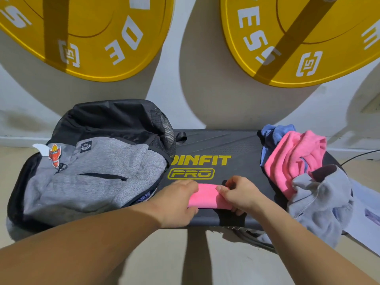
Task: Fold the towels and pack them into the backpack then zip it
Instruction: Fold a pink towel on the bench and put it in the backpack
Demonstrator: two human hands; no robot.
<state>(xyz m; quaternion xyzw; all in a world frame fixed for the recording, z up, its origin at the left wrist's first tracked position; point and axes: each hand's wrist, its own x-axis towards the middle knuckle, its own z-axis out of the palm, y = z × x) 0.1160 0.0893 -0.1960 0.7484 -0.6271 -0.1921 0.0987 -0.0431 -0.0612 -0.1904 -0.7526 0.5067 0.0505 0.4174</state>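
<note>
Pinching pink towel (207, 197) at platform (226, 145) front edge.

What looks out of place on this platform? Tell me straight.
The grey towel sags over the right edge of the black platform and could slip off. The loose pink towel and blue towel behind it lie crumpled, unfolded. The folded pink towel at the front looks neat.

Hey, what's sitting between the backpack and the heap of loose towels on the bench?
In the head view: a folded pink towel held by the left hand and right hand, on the black bench.
</note>
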